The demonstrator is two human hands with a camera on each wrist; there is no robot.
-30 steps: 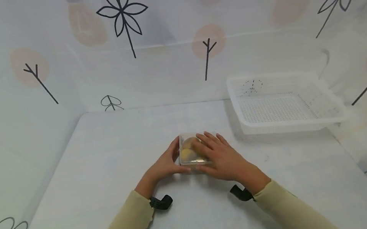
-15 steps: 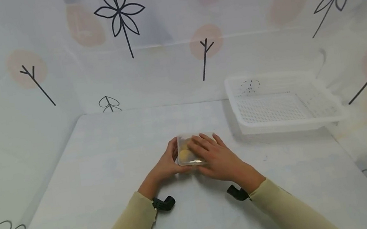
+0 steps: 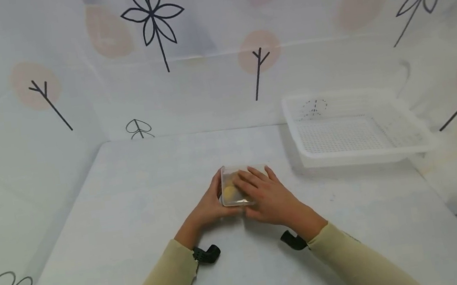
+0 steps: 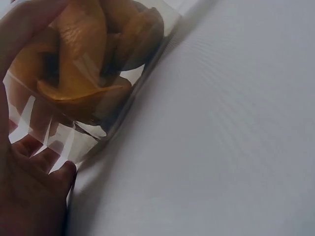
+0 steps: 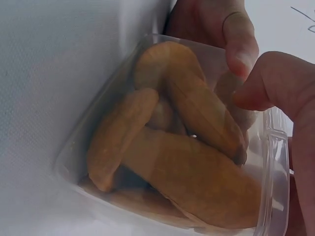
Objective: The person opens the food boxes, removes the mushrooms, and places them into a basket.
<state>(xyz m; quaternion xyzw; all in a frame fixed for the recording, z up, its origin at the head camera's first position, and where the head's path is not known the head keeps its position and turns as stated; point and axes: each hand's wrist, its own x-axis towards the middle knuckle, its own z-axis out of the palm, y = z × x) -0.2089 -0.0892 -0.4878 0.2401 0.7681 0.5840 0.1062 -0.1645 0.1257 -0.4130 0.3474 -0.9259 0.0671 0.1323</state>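
A clear plastic box [image 3: 241, 202] stands on the white table between both hands. Brown mushrooms [image 5: 192, 167] fill it, stems and caps showing through the wall; in the left wrist view one mushroom [image 4: 81, 49] shows a thick stem above its cap. My left hand [image 3: 210, 203] grips the box's left end, thumb along the near side and fingers around the far corner. Over the lid [image 5: 276, 177] my right hand [image 3: 271, 198] lies with spread fingers, covering the box's right part. Its bent thumb [image 5: 268, 78] reaches past the lid's edge onto the near wall, beside the left thumb.
A white perforated plastic basket [image 3: 360, 154] stands at the back right of the table [image 3: 162, 165]. Printed cloth [image 3: 212, 82] hangs at the back and on both sides. Each wrist wears a black camera mount [image 3: 206, 254], below a pale yellow-green sleeve [image 3: 160, 284].
The right hand has shifted slightly left over the lid. The left thumb has slid a little right along the near side, so less of the box's near wall shows.
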